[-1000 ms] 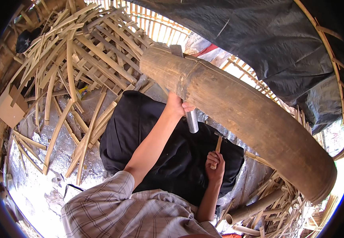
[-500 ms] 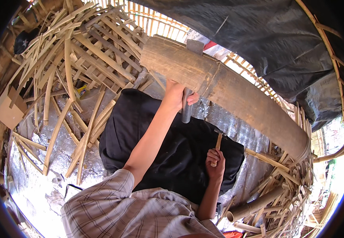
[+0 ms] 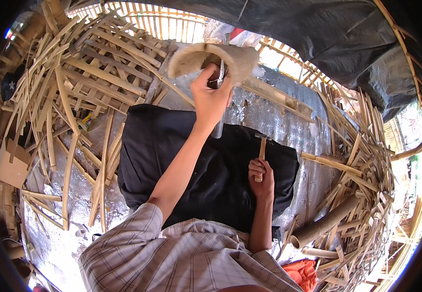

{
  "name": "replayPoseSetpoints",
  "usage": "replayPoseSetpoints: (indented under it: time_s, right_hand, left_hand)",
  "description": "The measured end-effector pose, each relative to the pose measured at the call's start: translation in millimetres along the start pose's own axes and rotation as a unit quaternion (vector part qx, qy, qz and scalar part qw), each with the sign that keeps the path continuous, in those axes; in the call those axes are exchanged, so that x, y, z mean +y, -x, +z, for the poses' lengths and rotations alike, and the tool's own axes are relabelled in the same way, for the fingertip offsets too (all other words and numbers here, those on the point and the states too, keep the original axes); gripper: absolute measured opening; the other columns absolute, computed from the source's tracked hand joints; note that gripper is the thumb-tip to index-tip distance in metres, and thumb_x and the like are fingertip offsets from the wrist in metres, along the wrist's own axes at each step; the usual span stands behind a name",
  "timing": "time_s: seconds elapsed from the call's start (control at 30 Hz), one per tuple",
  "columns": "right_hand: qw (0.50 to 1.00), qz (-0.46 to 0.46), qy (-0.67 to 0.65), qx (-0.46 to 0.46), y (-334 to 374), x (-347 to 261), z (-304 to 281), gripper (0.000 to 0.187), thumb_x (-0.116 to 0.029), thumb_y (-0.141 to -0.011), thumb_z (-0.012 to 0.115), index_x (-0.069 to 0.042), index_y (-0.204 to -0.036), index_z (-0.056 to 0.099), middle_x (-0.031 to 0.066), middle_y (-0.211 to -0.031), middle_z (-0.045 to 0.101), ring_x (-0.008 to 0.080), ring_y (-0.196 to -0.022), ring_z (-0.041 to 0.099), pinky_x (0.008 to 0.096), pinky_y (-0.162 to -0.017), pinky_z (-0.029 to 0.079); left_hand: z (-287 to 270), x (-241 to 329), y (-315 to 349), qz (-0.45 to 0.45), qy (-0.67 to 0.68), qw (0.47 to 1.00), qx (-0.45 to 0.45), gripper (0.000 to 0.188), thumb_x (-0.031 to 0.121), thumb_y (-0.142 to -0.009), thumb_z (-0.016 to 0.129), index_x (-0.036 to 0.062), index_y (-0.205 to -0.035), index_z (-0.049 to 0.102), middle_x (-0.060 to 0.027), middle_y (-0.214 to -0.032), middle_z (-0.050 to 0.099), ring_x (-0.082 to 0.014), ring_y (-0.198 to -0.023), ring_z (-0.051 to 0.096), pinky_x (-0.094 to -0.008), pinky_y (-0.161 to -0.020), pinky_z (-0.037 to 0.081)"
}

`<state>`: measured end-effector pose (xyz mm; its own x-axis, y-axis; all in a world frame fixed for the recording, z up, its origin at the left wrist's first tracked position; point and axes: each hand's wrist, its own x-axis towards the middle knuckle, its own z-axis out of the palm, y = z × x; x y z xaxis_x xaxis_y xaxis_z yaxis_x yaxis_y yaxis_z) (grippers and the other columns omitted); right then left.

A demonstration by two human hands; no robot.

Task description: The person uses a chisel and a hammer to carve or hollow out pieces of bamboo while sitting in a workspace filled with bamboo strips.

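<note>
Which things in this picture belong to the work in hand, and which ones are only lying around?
In the work:
bamboo piece
metal-handled blade, left hand
hammer, right hand

Apparently lying about:
cardboard box
orange cloth
loose bamboo strips

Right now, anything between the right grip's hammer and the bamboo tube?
Nothing visible: just open space between the hammer in the right grip and the bamboo tube. A metal handle juts below the left grip, left of that line. One view, so depth is uncertain.
</note>
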<state>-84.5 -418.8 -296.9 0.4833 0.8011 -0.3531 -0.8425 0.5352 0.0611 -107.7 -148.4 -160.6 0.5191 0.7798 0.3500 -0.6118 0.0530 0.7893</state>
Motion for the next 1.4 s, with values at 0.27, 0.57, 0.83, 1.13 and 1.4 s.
replayPoseSetpoints:
  time_s: [0.27, 0.57, 0.83, 1.13, 1.4]
  right_hand:
    - [1.000, 0.009, -0.023, 0.001, -1.8, 0.1, -1.2, 0.016, -0.007, -0.103, 0.051, -0.004, -0.087, 0.051, -0.0038, -0.072, 0.040, 0.0025, -0.059, 0.040, 0.0189, -0.051, 0.037]
    - [1.000, 0.004, -0.023, -0.017, -2.1, -0.6, -2.3, 0.018, -0.006, -0.102, 0.051, -0.004, -0.084, 0.050, -0.0040, -0.072, 0.040, 0.0027, -0.059, 0.041, 0.0190, -0.052, 0.038]
    - [0.999, 0.009, -0.031, -0.007, 1.1, 1.0, 2.7, 0.025, -0.007, -0.102, 0.050, -0.010, -0.077, 0.044, -0.0059, -0.068, 0.037, 0.0021, -0.057, 0.038, 0.0186, -0.052, 0.036]
    - [0.996, 0.029, -0.077, -0.043, 1.7, -0.8, -0.8, 0.025, -0.006, -0.102, 0.048, -0.010, -0.077, 0.043, -0.0057, -0.067, 0.037, 0.0028, -0.058, 0.037, 0.0194, -0.053, 0.036]
    - [0.990, 0.046, -0.117, -0.070, 4.9, 0.0, -1.1, 0.025, -0.007, -0.102, 0.047, -0.009, -0.077, 0.043, -0.0050, -0.067, 0.036, 0.0039, -0.058, 0.038, 0.0204, -0.054, 0.038]
  left_hand:
    - [-30.9, -40.6, -18.9, 0.133, -0.359, 0.924, -0.001, 0.017, 0.008, -0.086, 0.074, -0.0052, -0.084, 0.063, -0.0091, -0.062, 0.061, -0.0088, -0.051, 0.044, -0.0312, -0.049, 0.039]
    - [-28.8, 23.5, -19.2, -0.127, -0.279, 0.939, -0.152, 0.011, 0.002, -0.089, 0.067, -0.0016, -0.096, 0.060, -0.0102, -0.078, 0.064, -0.0088, -0.050, 0.051, -0.0257, -0.045, 0.040]
    - [-14.9, 24.2, -24.5, -0.205, -0.118, 0.934, -0.267, 0.035, -0.002, -0.087, 0.059, -0.0021, -0.121, 0.053, -0.0183, -0.106, 0.066, -0.0157, -0.074, 0.060, -0.0298, -0.067, 0.051]
    - [15.3, -10.1, -61.4, -0.157, -0.102, 0.930, -0.315, 0.046, 0.012, -0.090, 0.070, -0.0053, -0.130, 0.055, -0.0180, -0.124, 0.067, -0.0166, -0.090, 0.065, -0.0303, -0.082, 0.055]
    - [56.6, -34.3, -82.6, -0.281, -0.137, 0.926, -0.213, 0.043, 0.040, -0.098, 0.065, -0.0022, -0.105, 0.063, -0.0168, -0.098, 0.072, -0.0210, -0.084, 0.069, -0.0350, -0.072, 0.060]
